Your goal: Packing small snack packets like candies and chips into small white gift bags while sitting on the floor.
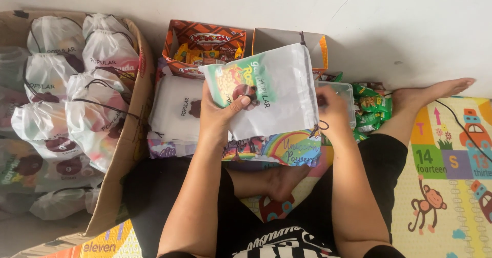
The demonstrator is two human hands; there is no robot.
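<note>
My left hand [218,112] grips a white drawstring pouch [279,91] by its bottom end; a green snack packet shows through the fabric there. My right hand [333,109] is at the pouch's gathered mouth, fingers closed near the dark drawstring [319,127]. The pouch is held up in front of me, above my crossed legs. Under it lies a stack of flat white pouches [177,109] and a rainbow-printed sheet [289,148].
A big cardboard box [130,150] on the left holds several filled white drawstring pouches. An orange box of chocolate snacks [205,40] and an open orange-edged carton [287,37] stand by the wall. Green snack packets [371,109] and a clear plastic tub [341,91] lie right. A colourful play mat [446,186] covers the floor.
</note>
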